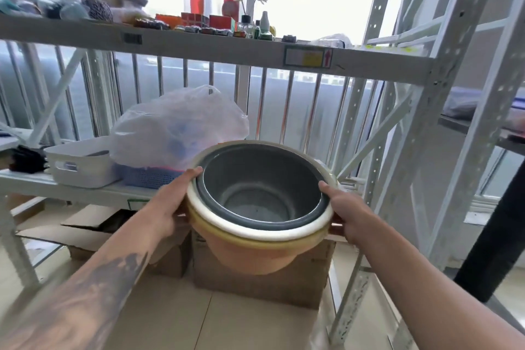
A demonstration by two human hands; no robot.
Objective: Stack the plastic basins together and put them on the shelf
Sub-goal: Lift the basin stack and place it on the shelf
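White metal shelving [199,45] fills the background; left hand [167,207] and right hand [348,213] grip the nested grey, white, yellow and orange plastic basins [261,207] midair, stacked already, shelving left

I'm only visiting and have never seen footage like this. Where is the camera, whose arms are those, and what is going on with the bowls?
There is no machine here. The single picture comes from a wide-angle camera worn on a person's head, looking forward and down, so the two arms reaching in from below are that person's own. The left hand and the right hand grip opposite sides of a stack of plastic basins: a grey basin nested inside a white one, a yellowish one and an orange one outermost. The stack is held in the air above a cardboard box, in front of a metal shelf. On that shelf sit a white storage bin and a plastic bag over a blue basket. The upper shelf holds small clutter.
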